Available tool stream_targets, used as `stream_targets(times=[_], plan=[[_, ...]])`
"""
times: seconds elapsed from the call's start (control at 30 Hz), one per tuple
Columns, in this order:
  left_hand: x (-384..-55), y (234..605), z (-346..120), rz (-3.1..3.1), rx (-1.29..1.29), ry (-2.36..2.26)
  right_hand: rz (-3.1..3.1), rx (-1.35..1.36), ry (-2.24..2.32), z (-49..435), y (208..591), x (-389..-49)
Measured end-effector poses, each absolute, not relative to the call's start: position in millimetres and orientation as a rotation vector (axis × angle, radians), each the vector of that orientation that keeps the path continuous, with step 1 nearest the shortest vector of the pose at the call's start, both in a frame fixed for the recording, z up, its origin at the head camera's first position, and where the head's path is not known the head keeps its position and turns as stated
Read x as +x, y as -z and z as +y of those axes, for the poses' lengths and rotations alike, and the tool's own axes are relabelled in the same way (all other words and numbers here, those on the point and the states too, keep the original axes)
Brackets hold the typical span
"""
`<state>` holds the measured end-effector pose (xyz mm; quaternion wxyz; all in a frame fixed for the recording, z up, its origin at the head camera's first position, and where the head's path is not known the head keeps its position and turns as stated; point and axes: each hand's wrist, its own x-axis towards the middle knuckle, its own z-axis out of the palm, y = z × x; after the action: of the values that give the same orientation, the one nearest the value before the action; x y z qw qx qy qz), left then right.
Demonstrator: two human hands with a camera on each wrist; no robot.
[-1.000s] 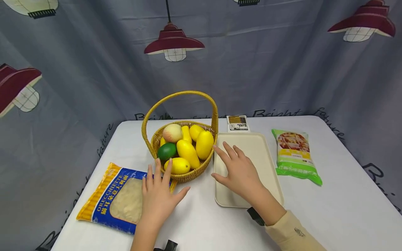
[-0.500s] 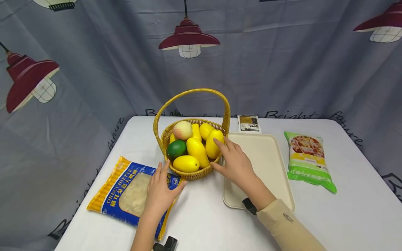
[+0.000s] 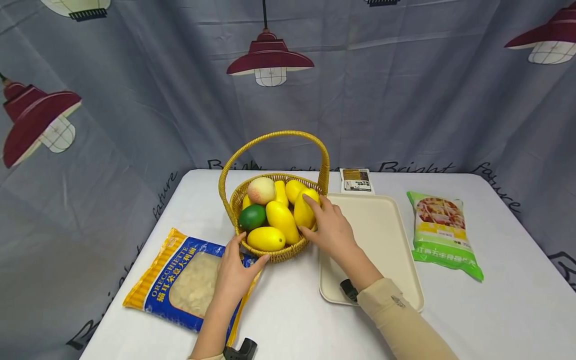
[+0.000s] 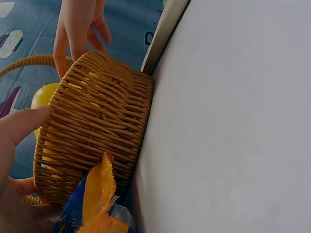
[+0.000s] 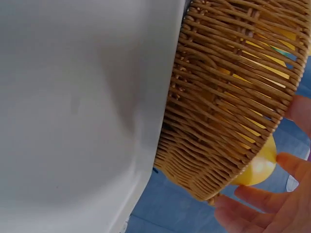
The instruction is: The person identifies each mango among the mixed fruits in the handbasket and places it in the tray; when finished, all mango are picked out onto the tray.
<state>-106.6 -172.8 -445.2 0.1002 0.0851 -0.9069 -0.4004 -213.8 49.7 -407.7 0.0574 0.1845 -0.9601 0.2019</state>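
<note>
A wicker basket (image 3: 281, 256) with a tall handle holds toy-looking fruit: a peach (image 3: 261, 191), a dark green avocado-like fruit (image 3: 252, 218) and several yellow fruits. My left hand (image 3: 235, 275) is at the basket's front-left rim with thumb and fingers spread. In the left wrist view its thumb (image 4: 26, 121) lies at the rim. On the other side, my right hand (image 3: 335, 230) reaches over the rim with extended fingers against the rightmost yellow mango (image 3: 303, 216). The right wrist view has a fingertip (image 5: 284, 159) right at this yellow fruit and the thumb by the rim.
A blue and yellow orecchiette bag (image 3: 193, 285) lies partly under the left hand. Beside the basket is a cream tray (image 3: 373, 240), with the right forearm across it. A small packet (image 3: 356, 180) sits behind the tray, and a green food bag (image 3: 443, 232) to its right.
Both hands have moved in to the basket: the left to its front-left rim, the right from above the tray to the rightmost mango. The head view has shifted; the basket appears in place.
</note>
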Motion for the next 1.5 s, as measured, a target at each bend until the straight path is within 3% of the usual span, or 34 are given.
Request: stream_targets(times=[0.67,1.5], plan=[[-105.3,446.4,-171.2,-2.594,0.285,1.296,-2.813,0.515,-0.680,29.0,411.0,-230.2],[-107.3,451.0,-170.4,-2.603,0.357,1.337,-2.648,0.483,-0.838,36.9,408.1,-236.8]])
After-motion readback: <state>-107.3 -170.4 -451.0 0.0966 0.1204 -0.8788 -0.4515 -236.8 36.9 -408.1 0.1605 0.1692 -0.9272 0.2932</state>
